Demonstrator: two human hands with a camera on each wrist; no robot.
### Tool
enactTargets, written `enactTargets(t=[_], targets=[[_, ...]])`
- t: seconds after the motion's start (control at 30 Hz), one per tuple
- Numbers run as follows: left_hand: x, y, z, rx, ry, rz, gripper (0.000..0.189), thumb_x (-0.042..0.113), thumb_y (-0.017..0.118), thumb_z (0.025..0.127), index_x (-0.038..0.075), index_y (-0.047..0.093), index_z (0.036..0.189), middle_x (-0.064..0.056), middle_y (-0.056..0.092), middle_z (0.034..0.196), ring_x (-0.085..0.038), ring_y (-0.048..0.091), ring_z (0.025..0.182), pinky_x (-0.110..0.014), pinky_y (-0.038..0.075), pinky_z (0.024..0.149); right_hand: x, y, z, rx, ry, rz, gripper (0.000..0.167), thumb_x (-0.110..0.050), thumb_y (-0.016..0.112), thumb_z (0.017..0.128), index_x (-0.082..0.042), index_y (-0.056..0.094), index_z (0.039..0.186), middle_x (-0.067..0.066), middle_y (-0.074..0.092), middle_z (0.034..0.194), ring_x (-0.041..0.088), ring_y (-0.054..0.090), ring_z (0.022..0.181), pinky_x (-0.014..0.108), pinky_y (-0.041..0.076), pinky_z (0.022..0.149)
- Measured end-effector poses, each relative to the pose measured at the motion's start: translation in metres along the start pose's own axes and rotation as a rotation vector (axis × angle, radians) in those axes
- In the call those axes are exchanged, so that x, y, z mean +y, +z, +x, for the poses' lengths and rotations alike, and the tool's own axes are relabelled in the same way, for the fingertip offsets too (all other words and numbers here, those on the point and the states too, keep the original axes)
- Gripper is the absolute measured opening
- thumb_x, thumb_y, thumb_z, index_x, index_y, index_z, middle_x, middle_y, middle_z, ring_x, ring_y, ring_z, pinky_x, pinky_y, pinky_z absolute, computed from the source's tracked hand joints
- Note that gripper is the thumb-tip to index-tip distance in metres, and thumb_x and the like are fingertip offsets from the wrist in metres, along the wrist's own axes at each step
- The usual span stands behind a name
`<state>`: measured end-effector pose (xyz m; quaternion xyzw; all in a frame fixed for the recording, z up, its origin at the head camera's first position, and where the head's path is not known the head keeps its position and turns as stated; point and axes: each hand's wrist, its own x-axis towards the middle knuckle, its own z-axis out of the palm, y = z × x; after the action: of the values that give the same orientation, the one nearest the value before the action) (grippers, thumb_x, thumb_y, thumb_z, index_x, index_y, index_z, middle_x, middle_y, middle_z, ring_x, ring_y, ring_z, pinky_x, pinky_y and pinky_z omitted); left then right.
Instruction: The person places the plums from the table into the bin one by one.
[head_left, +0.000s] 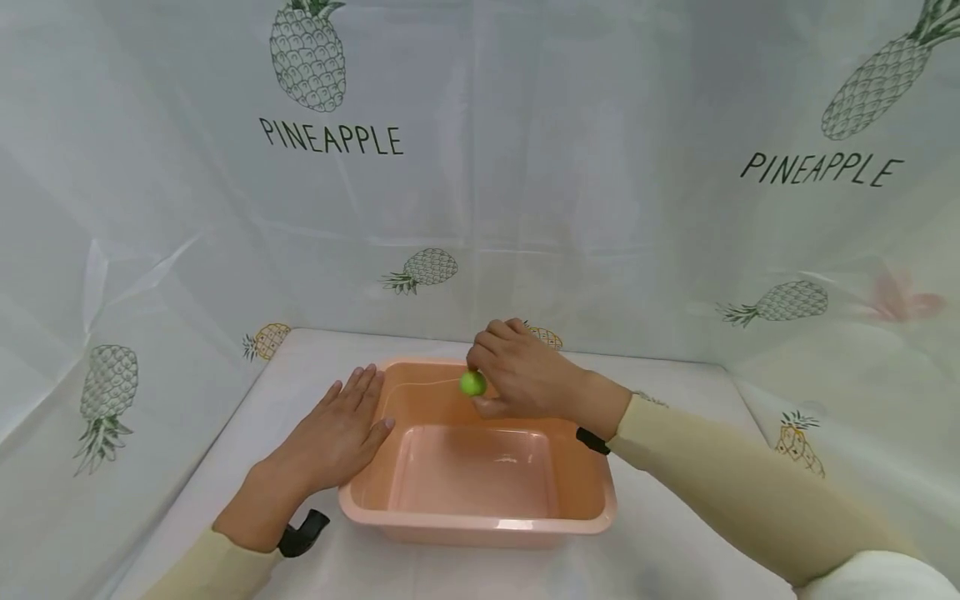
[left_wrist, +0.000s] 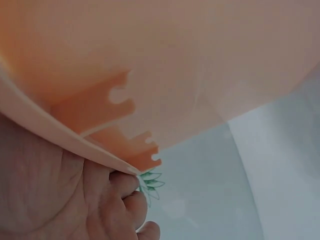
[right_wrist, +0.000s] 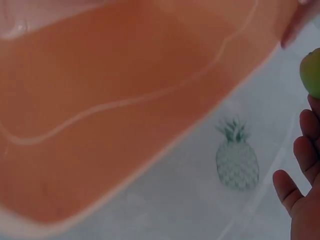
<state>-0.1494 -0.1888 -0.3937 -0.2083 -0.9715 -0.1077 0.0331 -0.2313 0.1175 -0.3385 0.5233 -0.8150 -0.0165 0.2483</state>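
Observation:
A pink-orange plastic basin stands in front of me in the head view. My left hand lies along its left rim, fingers straight and thumb over the edge. The left wrist view has the palm against the outside of the basin wall. Over the far side of the basin, my right hand pinches a small round green lime between thumb and fingertips. Part of this lime appears at the edge of the right wrist view, beside the fingers.
A white cloth covers the table under the basin. Behind and on both sides hangs a pale sheet printed with pineapples. Black bands circle both wrists.

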Motion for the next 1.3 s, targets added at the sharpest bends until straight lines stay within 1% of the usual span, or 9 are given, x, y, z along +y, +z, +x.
enactTargets(t=[0.1,0.2,0.4,0.5,0.57,0.77,0.87,1.07,1.3], targets=[[0.0,-0.001,-0.001,0.002,-0.006,0.002,0.069,0.035,0.048,0.112,-0.012,0.031,0.16,-0.03,0.027,0.169,-0.048,0.025,0.158,-0.066,0.025,0.126,-0.011,0.014,0.012,-0.039,-0.035,0.015,0.022,-0.039,0.065,0.091,-0.018,0.06,0.095,-0.005,0.057,0.091,0.018,0.051,0.089,0.036,0.046,0.084],[-0.001,-0.002,-0.001,-0.005,-0.016,0.011,0.07,0.036,0.048,0.112,-0.011,0.03,0.161,-0.029,0.027,0.17,-0.047,0.024,0.159,-0.065,0.024,0.127,-0.02,0.027,0.019,-0.087,-0.066,0.024,0.024,-0.042,0.064,0.094,-0.019,0.06,0.097,-0.006,0.057,0.093,0.017,0.051,0.089,0.035,0.046,0.085],[0.001,0.0,-0.001,-0.007,-0.033,0.029,0.07,0.037,0.047,0.112,-0.01,0.03,0.161,-0.027,0.026,0.171,-0.045,0.023,0.16,-0.064,0.023,0.128,-0.031,0.048,0.022,-0.226,-0.092,-0.025,0.029,-0.049,0.055,0.1,-0.021,0.06,0.101,-0.007,0.058,0.096,0.015,0.05,0.091,0.032,0.046,0.085],[0.002,0.001,0.0,-0.004,-0.038,0.042,0.071,0.037,0.048,0.112,-0.01,0.03,0.161,-0.028,0.026,0.17,-0.046,0.023,0.159,-0.064,0.024,0.128,-0.035,0.055,0.021,-0.268,-0.1,-0.043,0.029,-0.05,0.051,0.102,-0.021,0.06,0.102,-0.008,0.058,0.096,0.014,0.051,0.092,0.031,0.047,0.085],[0.003,0.002,0.0,-0.001,-0.041,0.051,0.071,0.037,0.049,0.111,-0.01,0.03,0.161,-0.028,0.026,0.17,-0.046,0.024,0.159,-0.063,0.025,0.128,-0.036,0.06,0.021,-0.276,-0.104,-0.037,0.029,-0.049,0.051,0.102,-0.022,0.06,0.101,-0.008,0.057,0.095,0.014,0.05,0.091,0.031,0.047,0.084],[0.002,0.003,-0.001,0.01,-0.041,0.07,0.072,0.037,0.049,0.111,-0.011,0.03,0.16,-0.029,0.028,0.169,-0.045,0.025,0.159,-0.062,0.026,0.128,-0.038,0.071,0.02,-0.254,-0.118,-0.027,0.028,-0.049,0.052,0.101,-0.022,0.059,0.098,-0.009,0.055,0.09,0.013,0.048,0.087,0.03,0.045,0.078],[0.001,0.004,-0.001,0.014,-0.037,0.072,0.072,0.037,0.05,0.111,-0.012,0.031,0.16,-0.029,0.028,0.169,-0.045,0.026,0.159,-0.062,0.026,0.128,-0.038,0.074,0.019,-0.247,-0.117,-0.02,0.028,-0.049,0.053,0.101,-0.021,0.059,0.098,-0.009,0.055,0.09,0.014,0.047,0.087,0.029,0.044,0.079],[0.0,0.005,-0.001,0.016,-0.03,0.072,0.072,0.037,0.049,0.111,-0.012,0.03,0.16,-0.03,0.028,0.169,-0.045,0.026,0.158,-0.062,0.027,0.127,-0.038,0.078,0.017,-0.263,-0.11,-0.029,0.029,-0.049,0.053,0.101,-0.02,0.06,0.1,-0.008,0.055,0.091,0.015,0.047,0.088,0.03,0.044,0.082],[0.0,0.005,-0.001,0.018,-0.022,0.069,0.072,0.036,0.05,0.111,-0.013,0.03,0.16,-0.03,0.028,0.168,-0.046,0.027,0.158,-0.062,0.028,0.127,-0.039,0.082,0.017,-0.242,-0.122,-0.007,0.027,-0.047,0.055,0.1,-0.021,0.059,0.098,-0.009,0.055,0.091,0.014,0.048,0.089,0.028,0.044,0.081]])
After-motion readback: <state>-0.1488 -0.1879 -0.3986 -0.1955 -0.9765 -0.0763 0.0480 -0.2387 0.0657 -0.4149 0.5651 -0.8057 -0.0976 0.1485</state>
